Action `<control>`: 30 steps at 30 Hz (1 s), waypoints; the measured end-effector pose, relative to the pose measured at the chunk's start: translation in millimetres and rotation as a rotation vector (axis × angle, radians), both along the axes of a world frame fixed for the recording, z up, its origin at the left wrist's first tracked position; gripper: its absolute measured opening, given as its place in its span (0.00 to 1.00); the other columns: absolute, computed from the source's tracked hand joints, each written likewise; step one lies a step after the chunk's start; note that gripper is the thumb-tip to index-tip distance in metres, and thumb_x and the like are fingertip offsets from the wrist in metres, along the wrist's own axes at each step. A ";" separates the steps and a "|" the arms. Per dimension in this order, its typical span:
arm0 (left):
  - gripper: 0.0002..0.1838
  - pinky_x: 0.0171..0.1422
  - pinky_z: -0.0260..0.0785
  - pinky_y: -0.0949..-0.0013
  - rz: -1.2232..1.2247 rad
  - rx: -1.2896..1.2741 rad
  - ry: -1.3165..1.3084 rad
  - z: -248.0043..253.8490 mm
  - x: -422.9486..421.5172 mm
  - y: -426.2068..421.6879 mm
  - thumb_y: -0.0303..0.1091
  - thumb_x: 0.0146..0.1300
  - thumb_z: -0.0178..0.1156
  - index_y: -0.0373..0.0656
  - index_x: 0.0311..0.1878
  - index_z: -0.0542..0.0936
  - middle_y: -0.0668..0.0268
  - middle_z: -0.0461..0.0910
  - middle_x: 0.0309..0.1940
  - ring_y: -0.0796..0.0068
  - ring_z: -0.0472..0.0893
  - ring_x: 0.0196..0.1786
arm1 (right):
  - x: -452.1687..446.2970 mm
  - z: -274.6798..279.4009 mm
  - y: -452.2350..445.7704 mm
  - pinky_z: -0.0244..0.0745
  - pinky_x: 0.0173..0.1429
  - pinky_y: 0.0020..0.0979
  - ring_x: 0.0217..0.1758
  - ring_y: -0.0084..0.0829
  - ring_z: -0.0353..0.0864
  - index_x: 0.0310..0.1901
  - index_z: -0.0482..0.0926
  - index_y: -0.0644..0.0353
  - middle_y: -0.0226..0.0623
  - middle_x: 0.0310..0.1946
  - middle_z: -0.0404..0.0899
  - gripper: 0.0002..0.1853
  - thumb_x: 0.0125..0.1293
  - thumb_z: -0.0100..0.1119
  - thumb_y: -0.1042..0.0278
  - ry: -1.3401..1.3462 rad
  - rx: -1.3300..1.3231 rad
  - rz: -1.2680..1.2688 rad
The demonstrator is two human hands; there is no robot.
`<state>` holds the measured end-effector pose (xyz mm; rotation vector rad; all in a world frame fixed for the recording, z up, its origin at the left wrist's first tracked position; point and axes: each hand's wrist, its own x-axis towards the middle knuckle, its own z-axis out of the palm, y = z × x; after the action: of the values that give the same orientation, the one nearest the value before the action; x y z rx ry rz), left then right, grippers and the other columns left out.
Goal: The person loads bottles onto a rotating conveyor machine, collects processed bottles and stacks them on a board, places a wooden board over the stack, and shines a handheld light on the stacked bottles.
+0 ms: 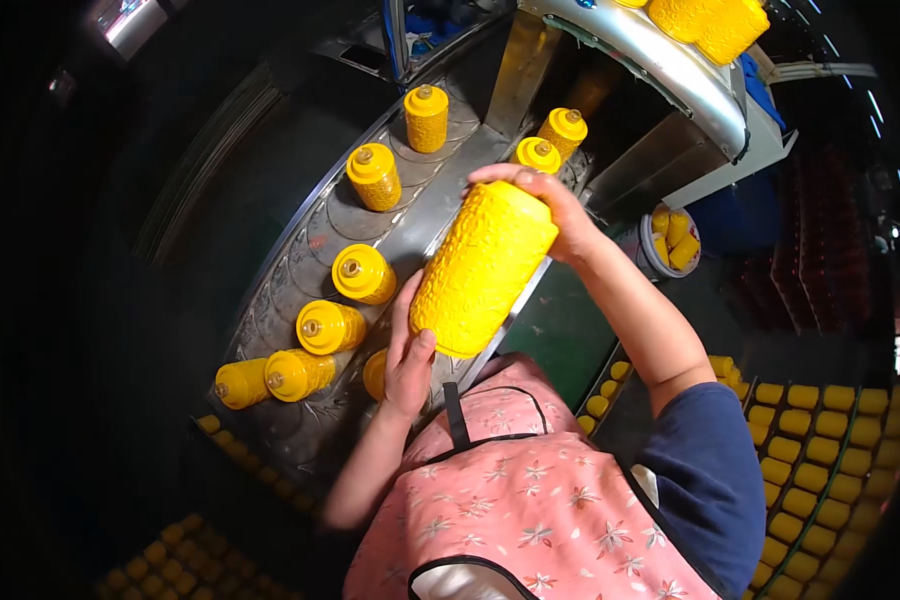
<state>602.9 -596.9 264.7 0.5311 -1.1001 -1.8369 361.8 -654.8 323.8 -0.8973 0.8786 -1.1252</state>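
A large yellow cylinder [485, 265] with an embossed, bumpy surface is held tilted in front of me, between both hands. My left hand [407, 350] is closed round its lower left end, thumb on the near side. My right hand [550, 205] grips its upper end, with the fingers over the top edge. Behind it, similar yellow cylinders with small necks on top stand on a metal conveyor track, among them one cylinder [363, 274] close to my left hand and another cylinder [537, 155] just beyond my right hand.
The curved metal conveyor [420, 225] runs past me, carrying several yellow cylinders. A metal machine housing [660, 60] rises at the upper right with more yellow pieces on top. A white bucket [650, 245] holds yellow pieces. Racks of yellow pieces [810, 450] stand at the lower right.
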 end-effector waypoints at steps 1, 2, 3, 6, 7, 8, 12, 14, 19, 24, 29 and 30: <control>0.34 0.75 0.41 0.64 -0.040 0.026 -0.054 -5.3 3.7 -2.9 0.43 0.69 0.49 0.34 0.71 0.52 0.57 0.56 0.69 0.66 0.54 0.72 | -10.0 8.4 5.7 0.68 0.60 0.34 0.52 0.35 0.77 0.53 0.75 0.63 0.45 0.47 0.77 0.28 0.61 0.48 0.48 0.070 -0.029 -0.087; 0.32 0.71 0.50 0.64 -0.038 -0.036 -0.179 -14.2 13.0 -7.0 0.45 0.70 0.49 0.35 0.69 0.56 0.54 0.59 0.67 0.63 0.61 0.69 | -20.9 16.7 11.2 0.68 0.60 0.33 0.51 0.34 0.77 0.53 0.75 0.63 0.44 0.47 0.77 0.28 0.60 0.48 0.48 0.140 -0.059 -0.173; 0.31 0.67 0.56 0.64 -0.053 -0.005 -0.186 -4.0 25.2 -10.6 0.45 0.70 0.49 0.36 0.68 0.58 0.53 0.63 0.65 0.64 0.66 0.65 | -33.3 24.8 18.0 0.68 0.59 0.31 0.49 0.32 0.77 0.52 0.76 0.65 0.42 0.45 0.78 0.25 0.63 0.47 0.53 0.260 -0.136 -0.313; 0.26 0.51 0.69 0.70 0.065 -0.019 -0.358 5.1 76.5 -11.1 0.43 0.68 0.51 0.37 0.64 0.65 0.54 0.74 0.53 0.71 0.78 0.48 | -58.7 24.8 24.9 0.68 0.59 0.29 0.48 0.29 0.77 0.50 0.77 0.67 0.39 0.45 0.78 0.17 0.66 0.49 0.65 0.438 -0.203 -0.649; 0.23 0.49 0.69 0.73 0.109 -0.023 -0.438 -1.3 92.0 -11.4 0.41 0.68 0.51 0.37 0.61 0.67 0.56 0.77 0.50 0.74 0.78 0.46 | -72.4 11.6 20.0 0.67 0.59 0.29 0.49 0.29 0.77 0.50 0.78 0.66 0.38 0.47 0.78 0.15 0.65 0.51 0.68 0.565 -0.234 -0.686; 0.23 0.47 0.68 0.74 0.171 -0.015 -0.538 1.1 100.8 -5.7 0.43 0.67 0.51 0.36 0.58 0.70 0.58 0.77 0.46 0.74 0.78 0.42 | -88.2 -11.6 14.1 0.67 0.60 0.29 0.50 0.29 0.76 0.49 0.79 0.64 0.37 0.48 0.77 0.14 0.65 0.53 0.70 0.689 -0.257 -0.713; 0.14 0.44 0.67 0.76 0.293 0.143 -0.600 5.0 128.7 27.8 0.31 0.67 0.51 0.39 0.54 0.73 0.64 0.78 0.42 0.79 0.76 0.41 | -132.7 -119.3 -2.2 0.65 0.61 0.32 0.52 0.39 0.74 0.46 0.83 0.56 0.42 0.45 0.78 0.12 0.61 0.60 0.68 1.160 -0.278 -0.752; 0.13 0.44 0.66 0.77 0.305 0.170 -0.644 9.5 138.5 44.1 0.30 0.67 0.51 0.38 0.53 0.74 0.65 0.79 0.41 0.80 0.76 0.40 | -158.9 -167.0 2.1 0.65 0.60 0.33 0.51 0.39 0.74 0.46 0.83 0.56 0.42 0.44 0.79 0.12 0.60 0.60 0.67 1.192 -0.236 -0.782; 0.13 0.44 0.66 0.77 0.450 0.271 -0.645 13.8 163.2 82.7 0.29 0.67 0.51 0.38 0.52 0.75 0.66 0.79 0.40 0.81 0.77 0.40 | -175.8 -183.3 9.1 0.64 0.61 0.36 0.53 0.42 0.72 0.54 0.77 0.59 0.44 0.50 0.75 0.21 0.59 0.63 0.63 1.387 -0.083 -0.775; 0.13 0.45 0.66 0.77 0.558 0.302 -0.581 9.8 165.8 91.3 0.29 0.67 0.51 0.38 0.53 0.75 0.66 0.79 0.40 0.81 0.76 0.39 | -29.6 -79.1 -8.7 0.67 0.59 0.34 0.54 0.39 0.72 0.52 0.74 0.58 0.41 0.52 0.72 0.23 0.52 0.68 0.72 0.865 -0.331 -0.352; 0.13 0.44 0.67 0.78 0.425 0.244 -0.451 4.1 144.1 72.1 0.30 0.67 0.52 0.38 0.53 0.75 0.65 0.80 0.41 0.81 0.77 0.40 | 114.1 -135.1 -22.1 0.64 0.63 0.40 0.60 0.45 0.68 0.57 0.73 0.53 0.47 0.55 0.69 0.28 0.56 0.67 0.55 1.117 -0.518 0.210; 0.13 0.44 0.67 0.78 0.406 0.253 -0.448 9.6 139.9 70.0 0.30 0.67 0.53 0.39 0.53 0.75 0.65 0.80 0.41 0.81 0.77 0.39 | 121.8 -146.2 -26.6 0.64 0.63 0.40 0.60 0.45 0.68 0.57 0.73 0.53 0.47 0.55 0.69 0.28 0.56 0.67 0.55 1.105 -0.516 0.201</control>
<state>742.8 -526.9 274.3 1.2653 -0.9528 -1.5371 483.6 -681.4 177.6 -2.0783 1.3431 -0.6177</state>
